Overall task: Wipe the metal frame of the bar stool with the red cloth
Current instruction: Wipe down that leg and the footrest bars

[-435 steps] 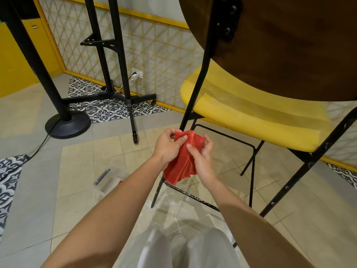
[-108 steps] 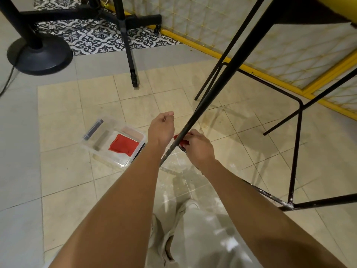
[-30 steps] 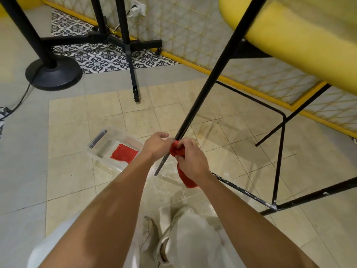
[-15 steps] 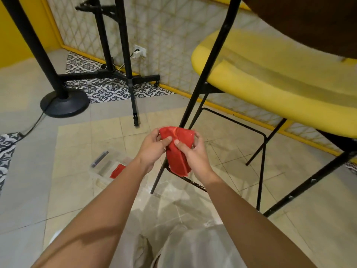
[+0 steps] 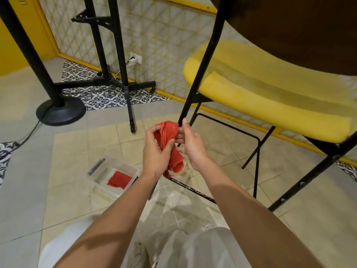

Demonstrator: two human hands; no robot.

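At the bottom edge sit the person's knees in pale trousers [image 5: 202, 248], and both bare forearms reach forward from there. The left grip [image 5: 156, 151] is curled round the red cloth [image 5: 168, 136], thumb pressed across its front and fingers hooked over its top fold. The right grip [image 5: 193, 149] pinches the same cloth from the other side with its middle fingers and thumb, while its forefinger points up beside the frame. The cloth is bunched between the two, its loose tail hanging down towards the stool's low rail [image 5: 193, 190], a black bar with chipped paint close to the floor. The bundle is held in front of the stool's front leg [image 5: 202, 64]; whether it touches the metal cannot be told. On the floor tiles to the left, near the left wrist, lies a clear plastic box [image 5: 102, 186] holding a second red cloth [image 5: 119, 179] and a dark stick-like item [image 5: 96, 166]. Further back the slanted leg climbs past the yellow seat [image 5: 270, 93], with the brown backrest [image 5: 299, 31] above it at the top right. Beyond, a black stand [image 5: 119, 64] rises from patterned tiles [image 5: 108, 97], a thick pole stands on a round base [image 5: 60, 111] at the left, and a wall socket [image 5: 135, 59] sits low on the lattice-patterned wall.
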